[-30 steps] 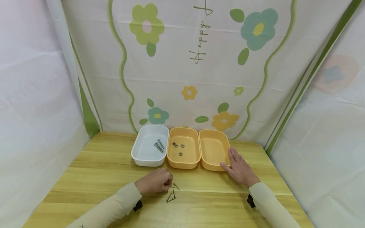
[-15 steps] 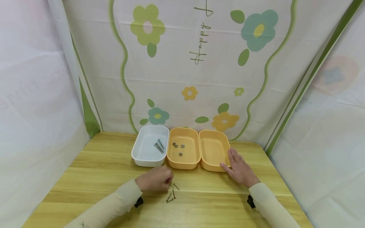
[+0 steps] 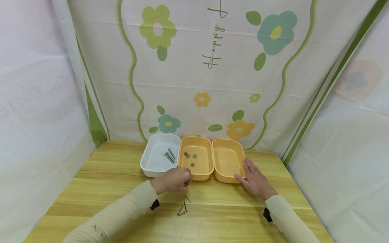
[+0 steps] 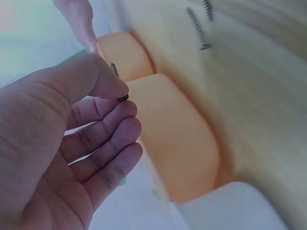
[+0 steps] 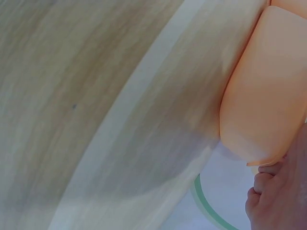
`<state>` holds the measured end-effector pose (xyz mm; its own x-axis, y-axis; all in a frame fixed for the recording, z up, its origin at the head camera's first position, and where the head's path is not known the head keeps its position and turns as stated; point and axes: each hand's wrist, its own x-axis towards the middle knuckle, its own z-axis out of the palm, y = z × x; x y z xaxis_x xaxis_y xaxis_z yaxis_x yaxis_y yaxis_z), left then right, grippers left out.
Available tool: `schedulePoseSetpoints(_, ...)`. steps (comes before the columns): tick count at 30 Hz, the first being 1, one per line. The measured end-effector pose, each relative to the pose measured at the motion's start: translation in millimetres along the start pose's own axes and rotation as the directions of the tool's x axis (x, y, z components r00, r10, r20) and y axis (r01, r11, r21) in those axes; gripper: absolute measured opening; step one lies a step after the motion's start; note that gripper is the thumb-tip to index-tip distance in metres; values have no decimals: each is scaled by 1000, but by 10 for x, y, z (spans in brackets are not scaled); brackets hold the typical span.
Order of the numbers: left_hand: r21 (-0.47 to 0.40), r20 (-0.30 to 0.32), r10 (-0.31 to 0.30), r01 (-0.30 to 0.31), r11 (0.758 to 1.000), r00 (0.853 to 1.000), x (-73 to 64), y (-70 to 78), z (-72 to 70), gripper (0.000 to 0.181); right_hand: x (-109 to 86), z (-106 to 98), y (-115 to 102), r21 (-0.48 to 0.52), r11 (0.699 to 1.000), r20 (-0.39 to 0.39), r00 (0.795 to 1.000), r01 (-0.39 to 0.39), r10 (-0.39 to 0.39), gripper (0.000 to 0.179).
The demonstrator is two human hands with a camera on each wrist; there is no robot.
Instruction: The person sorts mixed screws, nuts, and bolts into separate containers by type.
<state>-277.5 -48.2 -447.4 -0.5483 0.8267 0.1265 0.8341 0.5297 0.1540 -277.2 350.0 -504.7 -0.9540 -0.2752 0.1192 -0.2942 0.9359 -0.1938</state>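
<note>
My left hand (image 3: 172,180) is raised near the front of the middle orange tray (image 3: 200,176), overlapping its near left corner in the head view. Between thumb and forefinger it pinches a small dark screw (image 4: 114,70); the other fingers are loosely bent. My right hand (image 3: 257,181) rests at the right side of the right orange tray (image 3: 228,157), fingers along the outer wall and thumb at the near rim. Several loose screws (image 3: 185,207) lie on the table in front of the trays.
A white tray (image 3: 152,173) on the left holds silver bolts (image 3: 169,157). Several nuts (image 3: 194,156) lie in the middle tray. Behind the trays hangs a flowered cloth (image 3: 182,74), with more cloth at both sides of the wooden table (image 3: 237,219).
My left hand has picked up a screw from the small group on the table and moved up and right toward the middle tray. The right hand has stayed in place.
</note>
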Motion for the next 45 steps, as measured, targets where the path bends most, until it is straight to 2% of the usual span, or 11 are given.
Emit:
schedulePoseSetpoints(7,45,-21,18,-17,999,1000,268,59,-195,17,-3,-5,2,0,1000,-6,1000,-3,3,93)
schedulePoseSetpoints(13,55,-41,23,-20,998,999,503,123,-301,20,-10,-2,-5,-1,1000,-19,1000,4,-4,92)
schedulePoseSetpoints(19,77,-106,65,-57,995,992,703,143,-306,16,-11,-2,-11,4,1000,-53,998,16,-16,91)
schedulePoseSetpoints(26,108,-158,91,-74,991,983,929,72,-234,16,0,0,2,21,1000,-12,1000,-12,12,94)
schedulePoseSetpoints(30,120,-174,64,-44,992,983,1051,34,-173,17,-1,3,2,29,1000,-10,1000,-13,13,94)
schedulePoseSetpoints(35,136,-136,20,-1,991,990,1204,41,-81,12,-12,22,5,15,1000,-12,1000,-11,11,94)
schedulePoseSetpoints(45,71,-136,-84,94,993,987,1484,56,-32,12,6,36,9,15,1000,-21,1000,-7,7,93)
